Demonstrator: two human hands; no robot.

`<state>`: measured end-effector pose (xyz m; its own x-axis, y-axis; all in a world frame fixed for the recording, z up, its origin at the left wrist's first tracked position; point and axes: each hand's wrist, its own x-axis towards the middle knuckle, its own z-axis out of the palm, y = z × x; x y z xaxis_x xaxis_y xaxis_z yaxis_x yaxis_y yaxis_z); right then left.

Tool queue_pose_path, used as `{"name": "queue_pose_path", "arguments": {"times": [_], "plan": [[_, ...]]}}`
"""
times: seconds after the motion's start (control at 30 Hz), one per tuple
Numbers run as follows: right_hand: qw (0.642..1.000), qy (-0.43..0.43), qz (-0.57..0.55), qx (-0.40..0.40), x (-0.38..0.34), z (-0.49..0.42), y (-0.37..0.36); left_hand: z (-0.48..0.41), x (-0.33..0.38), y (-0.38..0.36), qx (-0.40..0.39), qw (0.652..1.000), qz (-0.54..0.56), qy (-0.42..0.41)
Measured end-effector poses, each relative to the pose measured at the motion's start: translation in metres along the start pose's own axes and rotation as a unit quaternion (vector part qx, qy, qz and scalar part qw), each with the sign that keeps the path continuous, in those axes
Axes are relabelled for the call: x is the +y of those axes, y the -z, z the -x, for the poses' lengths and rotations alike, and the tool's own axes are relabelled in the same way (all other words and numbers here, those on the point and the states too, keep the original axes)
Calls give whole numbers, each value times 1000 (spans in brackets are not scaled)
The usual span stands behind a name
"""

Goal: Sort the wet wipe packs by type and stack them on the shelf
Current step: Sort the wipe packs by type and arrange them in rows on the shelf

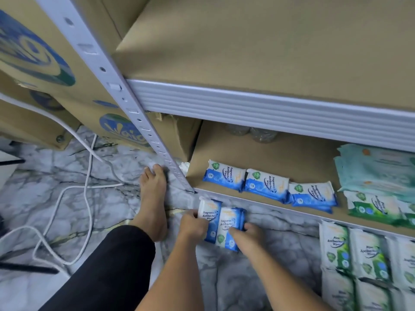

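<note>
1. Although the bottom shelf (258, 153) already carries sorted stock, bare board shows behind the front row and toward its left corner, beside the upright post (139, 117).
2. Below its front edge lies the marble floor (258, 277), where a block of green pine packs (359, 254) waits near the shelf's right end, not yet shelved.
3. On the shelf's right end stands a teal stack (377, 169) with a green pack (377, 207) in front of it. Left of these, a row of blue packs (266, 185) runs along the front edge, three wide, each touching the next.
4. The held blue packs (221, 223), two fronts showing with more seemingly behind, sit just in front of the shelf's front edge, near its left corner. Whether they rest on the floor or hang above it cannot be told.
5. The left hand (193, 225) curls round their left side, and the right hand (249, 235) clamps the right side and lower corner, so the bundle is squeezed between both.
6. Three risks seem likely:
   - The slick film packs sit offset, so one may slide out of the squeeze on the lift.
   - The bundle's lower edge may catch the shelf's front lip.
   - A careless set-down may push the row askew or toward the green pack, mixing the types.
</note>
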<state>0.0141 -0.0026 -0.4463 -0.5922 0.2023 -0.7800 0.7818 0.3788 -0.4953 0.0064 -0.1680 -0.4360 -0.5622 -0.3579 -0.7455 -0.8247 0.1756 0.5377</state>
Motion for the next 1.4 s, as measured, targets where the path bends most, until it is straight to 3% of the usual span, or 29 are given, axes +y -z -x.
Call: {"name": "queue_pose_path", "arguments": {"times": [0.17, 0.37, 0.57, 0.87, 1.2, 1.4], "plan": [[1000, -1, -13, 5, 23, 38, 38, 47, -5, -19, -29, 999, 23, 7], [997, 41, -61, 17, 20, 111, 110, 123, 7, -26, -45, 996, 68, -46], [983, 130, -124, 25, -1, 185, 174, 228, 60, -13, -42, 978, 141, -149], [942, 285, -175, 5, -47, 301, 258, 339, 123, 10, -33, 936, 145, -318], [895, 374, -240, 45, -106, 346, 303, 392, 194, 24, -15, 902, 110, -417], [891, 387, -227, 66, -152, 327, 301, 389, 230, 31, 4, 885, 83, -457]]}}
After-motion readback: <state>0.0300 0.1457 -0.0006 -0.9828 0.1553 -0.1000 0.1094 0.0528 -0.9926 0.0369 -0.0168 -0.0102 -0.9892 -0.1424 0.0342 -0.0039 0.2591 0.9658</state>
